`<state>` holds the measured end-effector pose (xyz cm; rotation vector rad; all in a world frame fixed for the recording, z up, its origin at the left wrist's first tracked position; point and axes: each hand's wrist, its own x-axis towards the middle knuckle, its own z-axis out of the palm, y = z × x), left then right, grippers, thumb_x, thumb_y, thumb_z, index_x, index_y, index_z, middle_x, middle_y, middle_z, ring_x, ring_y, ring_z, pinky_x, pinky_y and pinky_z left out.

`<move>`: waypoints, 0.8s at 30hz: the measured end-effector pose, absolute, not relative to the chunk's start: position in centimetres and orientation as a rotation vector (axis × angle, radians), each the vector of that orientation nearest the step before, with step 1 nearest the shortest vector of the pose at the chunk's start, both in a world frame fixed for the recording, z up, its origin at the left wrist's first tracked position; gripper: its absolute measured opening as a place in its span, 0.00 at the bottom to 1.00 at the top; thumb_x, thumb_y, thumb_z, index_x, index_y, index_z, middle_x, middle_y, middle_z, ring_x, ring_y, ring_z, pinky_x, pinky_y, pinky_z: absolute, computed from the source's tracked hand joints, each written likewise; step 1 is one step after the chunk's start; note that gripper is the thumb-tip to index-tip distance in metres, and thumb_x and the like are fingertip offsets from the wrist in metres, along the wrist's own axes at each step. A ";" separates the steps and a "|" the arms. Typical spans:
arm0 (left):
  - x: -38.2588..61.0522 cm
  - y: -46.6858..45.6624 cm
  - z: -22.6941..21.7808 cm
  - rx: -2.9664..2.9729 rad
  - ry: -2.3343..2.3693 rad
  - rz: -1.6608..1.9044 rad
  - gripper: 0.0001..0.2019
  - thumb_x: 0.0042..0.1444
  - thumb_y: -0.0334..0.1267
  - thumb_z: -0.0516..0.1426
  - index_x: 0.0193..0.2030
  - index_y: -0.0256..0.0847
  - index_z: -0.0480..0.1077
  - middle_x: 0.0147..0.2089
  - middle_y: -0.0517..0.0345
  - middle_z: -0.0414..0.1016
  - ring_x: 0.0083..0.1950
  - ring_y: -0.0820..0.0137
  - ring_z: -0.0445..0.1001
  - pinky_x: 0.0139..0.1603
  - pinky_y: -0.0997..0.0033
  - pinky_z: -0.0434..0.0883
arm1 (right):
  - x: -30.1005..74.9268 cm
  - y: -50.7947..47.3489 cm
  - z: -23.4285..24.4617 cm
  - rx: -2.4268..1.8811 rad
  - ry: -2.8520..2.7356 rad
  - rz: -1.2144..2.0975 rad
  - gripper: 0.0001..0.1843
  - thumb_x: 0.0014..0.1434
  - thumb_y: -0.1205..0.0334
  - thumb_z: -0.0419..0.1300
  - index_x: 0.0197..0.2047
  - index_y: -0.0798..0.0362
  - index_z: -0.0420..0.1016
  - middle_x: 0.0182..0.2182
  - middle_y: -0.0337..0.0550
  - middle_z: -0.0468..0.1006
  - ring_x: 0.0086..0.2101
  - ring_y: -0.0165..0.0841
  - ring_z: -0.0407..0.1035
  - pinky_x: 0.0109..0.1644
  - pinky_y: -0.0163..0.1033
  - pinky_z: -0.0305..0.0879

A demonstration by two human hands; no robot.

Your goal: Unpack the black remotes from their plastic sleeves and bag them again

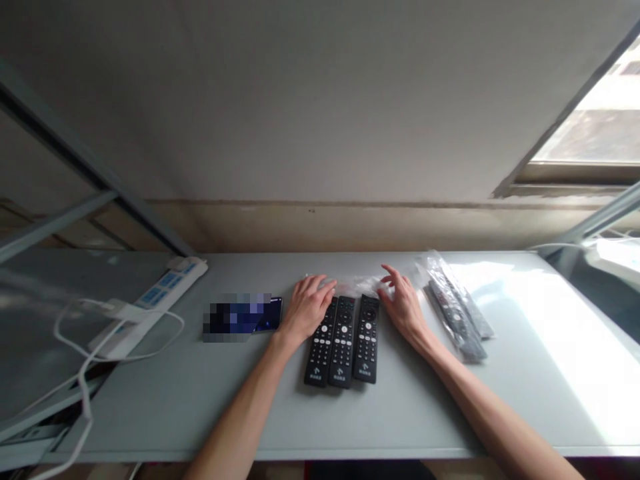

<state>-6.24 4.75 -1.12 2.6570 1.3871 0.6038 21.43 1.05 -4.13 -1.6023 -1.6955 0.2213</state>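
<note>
Three black remote controls lie side by side on the grey table: a left remote (317,363), a middle remote (341,357) and a right remote (367,350). A slightly wider gap separates the right one from the middle one. My left hand (305,310) is over the upper end of the left remote and hides part of it; its fingers are stretched out. Beside the top of the right remote, my right hand (404,307) has its fingers apart and holds nothing. Crumpled clear plastic (357,285) lies behind the remotes, between both hands.
Remotes in clear plastic bags (453,313) lie right of my right hand. A phone (267,316), partly blurred out, is left of my left hand. A white power strip (165,288) with white cables (85,393) runs along the left. Bright sunlight falls on the table's right side.
</note>
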 end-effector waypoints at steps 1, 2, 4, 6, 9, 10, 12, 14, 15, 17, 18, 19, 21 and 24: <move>-6.2 4.7 -1.1 2.653 1.383 0.608 0.20 0.78 0.42 0.47 0.66 0.47 0.75 0.67 0.49 0.75 0.66 0.55 0.71 0.68 0.47 0.71 | 21.5 1.0 -4.1 -1.599 -1.692 0.228 0.29 0.65 0.65 0.55 0.69 0.47 0.67 0.46 0.48 0.81 0.47 0.46 0.74 0.56 0.54 0.74; -6.2 4.7 -1.1 2.647 1.379 0.612 0.20 0.78 0.42 0.47 0.66 0.47 0.76 0.67 0.48 0.75 0.67 0.55 0.71 0.68 0.47 0.71 | 21.5 1.0 -4.0 -1.595 -1.690 0.229 0.28 0.65 0.65 0.55 0.68 0.47 0.68 0.45 0.48 0.81 0.47 0.46 0.74 0.55 0.54 0.74; -6.2 4.7 -1.1 2.640 1.366 0.618 0.20 0.78 0.41 0.47 0.66 0.45 0.76 0.67 0.47 0.75 0.66 0.54 0.71 0.68 0.46 0.71 | 21.6 1.0 -4.0 -1.594 -1.690 0.212 0.28 0.65 0.65 0.55 0.67 0.48 0.69 0.46 0.49 0.81 0.47 0.46 0.74 0.56 0.54 0.74; -6.1 4.6 -1.1 2.641 1.355 0.621 0.20 0.78 0.41 0.48 0.66 0.44 0.76 0.66 0.46 0.75 0.65 0.54 0.72 0.67 0.46 0.72 | 21.7 0.9 -4.0 -1.608 -1.697 0.179 0.28 0.65 0.65 0.55 0.68 0.49 0.69 0.49 0.50 0.81 0.47 0.46 0.73 0.56 0.55 0.73; -6.0 4.7 -1.1 2.647 1.356 0.626 0.20 0.78 0.40 0.48 0.66 0.44 0.76 0.66 0.46 0.75 0.64 0.54 0.72 0.66 0.47 0.72 | 21.8 0.9 -3.9 -1.620 -1.713 0.149 0.25 0.66 0.65 0.54 0.66 0.50 0.72 0.47 0.50 0.82 0.47 0.46 0.73 0.55 0.55 0.72; -6.0 4.7 -1.1 2.650 1.359 0.630 0.19 0.78 0.40 0.48 0.66 0.43 0.75 0.66 0.46 0.75 0.64 0.54 0.73 0.66 0.48 0.72 | 21.8 0.9 -3.8 -1.614 -1.716 0.145 0.24 0.67 0.65 0.54 0.64 0.50 0.74 0.45 0.50 0.83 0.46 0.46 0.73 0.55 0.55 0.73; -6.0 4.7 -1.1 2.656 1.359 0.640 0.19 0.78 0.39 0.48 0.66 0.43 0.75 0.65 0.46 0.75 0.63 0.55 0.73 0.65 0.48 0.73 | 21.8 0.9 -3.6 -1.601 -1.717 0.132 0.21 0.67 0.66 0.53 0.61 0.50 0.76 0.42 0.49 0.83 0.46 0.46 0.73 0.54 0.54 0.73; -6.0 4.8 -1.2 2.663 1.356 0.648 0.19 0.78 0.39 0.48 0.66 0.44 0.75 0.64 0.46 0.76 0.63 0.55 0.73 0.65 0.49 0.73 | 21.7 0.8 -3.4 -1.594 -1.711 0.120 0.22 0.67 0.66 0.54 0.61 0.49 0.76 0.43 0.49 0.82 0.46 0.46 0.74 0.54 0.54 0.73; -6.0 4.8 -1.2 2.666 1.356 0.650 0.19 0.78 0.39 0.48 0.65 0.45 0.75 0.64 0.47 0.76 0.62 0.56 0.74 0.64 0.49 0.73 | 21.7 0.8 -3.3 -1.592 -1.705 0.123 0.22 0.67 0.65 0.55 0.62 0.49 0.75 0.44 0.49 0.82 0.46 0.46 0.74 0.54 0.55 0.74; -6.0 4.8 -1.3 2.670 1.352 0.653 0.18 0.78 0.39 0.48 0.65 0.45 0.75 0.64 0.47 0.76 0.62 0.56 0.74 0.64 0.50 0.73 | 21.6 0.7 -3.2 -1.595 -1.690 0.139 0.24 0.67 0.65 0.55 0.64 0.48 0.74 0.46 0.50 0.82 0.46 0.45 0.76 0.52 0.54 0.75; -6.0 4.9 -1.4 2.670 1.350 0.658 0.18 0.78 0.39 0.48 0.65 0.44 0.75 0.64 0.47 0.75 0.62 0.56 0.74 0.65 0.50 0.73 | 21.5 0.6 -3.1 -1.596 -1.686 0.150 0.24 0.67 0.65 0.56 0.64 0.48 0.74 0.47 0.50 0.81 0.45 0.45 0.76 0.52 0.53 0.76; -6.1 4.9 -1.5 2.666 1.350 0.666 0.18 0.78 0.39 0.48 0.65 0.44 0.75 0.64 0.46 0.75 0.62 0.56 0.74 0.65 0.50 0.73 | 21.5 0.6 -3.0 -1.595 -1.684 0.163 0.24 0.67 0.65 0.56 0.64 0.48 0.75 0.47 0.49 0.81 0.45 0.44 0.77 0.51 0.53 0.76; -6.2 5.1 -1.6 2.643 1.364 0.696 0.18 0.78 0.39 0.48 0.65 0.44 0.75 0.63 0.46 0.75 0.62 0.56 0.74 0.65 0.50 0.73 | 21.5 0.5 -2.8 -1.573 -1.668 0.188 0.22 0.67 0.65 0.56 0.62 0.47 0.76 0.47 0.49 0.81 0.44 0.42 0.78 0.51 0.51 0.77; -6.4 5.3 -1.7 2.583 1.406 0.748 0.18 0.77 0.38 0.48 0.64 0.45 0.75 0.63 0.47 0.75 0.62 0.57 0.74 0.65 0.52 0.74 | 21.5 0.5 -2.5 -1.499 -1.612 0.214 0.18 0.67 0.66 0.57 0.57 0.47 0.79 0.47 0.47 0.81 0.42 0.40 0.78 0.49 0.49 0.77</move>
